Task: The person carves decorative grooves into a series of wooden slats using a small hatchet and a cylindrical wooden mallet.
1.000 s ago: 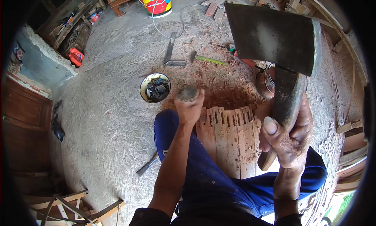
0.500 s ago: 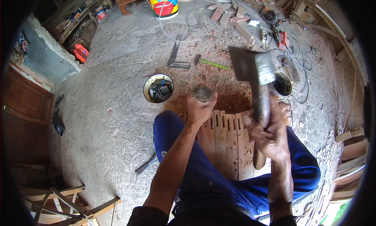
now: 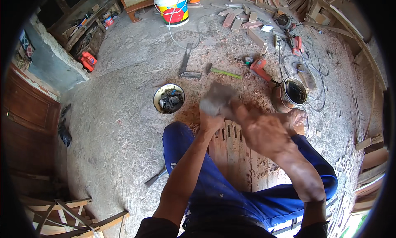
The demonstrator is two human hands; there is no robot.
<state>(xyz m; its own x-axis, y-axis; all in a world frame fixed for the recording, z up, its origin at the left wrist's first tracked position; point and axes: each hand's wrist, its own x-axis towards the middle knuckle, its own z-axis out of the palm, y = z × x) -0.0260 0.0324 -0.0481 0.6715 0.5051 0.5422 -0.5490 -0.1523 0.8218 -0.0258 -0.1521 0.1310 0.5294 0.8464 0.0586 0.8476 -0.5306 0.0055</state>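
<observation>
I'm looking down on a rough grey floor (image 3: 123, 118) in a workshop, with a brown wooden door (image 3: 31, 100) at the left. In the middle of my view the left grip (image 3: 211, 121) is closed around a round-ended tool (image 3: 209, 107), whose lower part is hidden from me. The right grip (image 3: 266, 133), blurred, is clasped on a hatchet (image 3: 222, 92); its smeared head overlaps the tool's top end, and I can't tell whether the two touch. Just below the grips I see slotted boards (image 3: 231, 155) side by side between legs in blue trousers (image 3: 216, 180), with wood chips scattered over them. A bare foot (image 3: 296, 117) shows just past the right grip. Left of the left grip stands a bowl (image 3: 157, 99) of dark bits, and a chisel (image 3: 156, 177) lies beside the left leg. Farther out I have a green-handled hammer (image 3: 227, 73), an L-shaped square (image 3: 190, 75), and a red power tool (image 3: 259, 68) near a dark-filled pail (image 3: 281, 101). Well beyond them are wood offcuts (image 3: 236, 24) and a bright bucket (image 3: 175, 11).
</observation>
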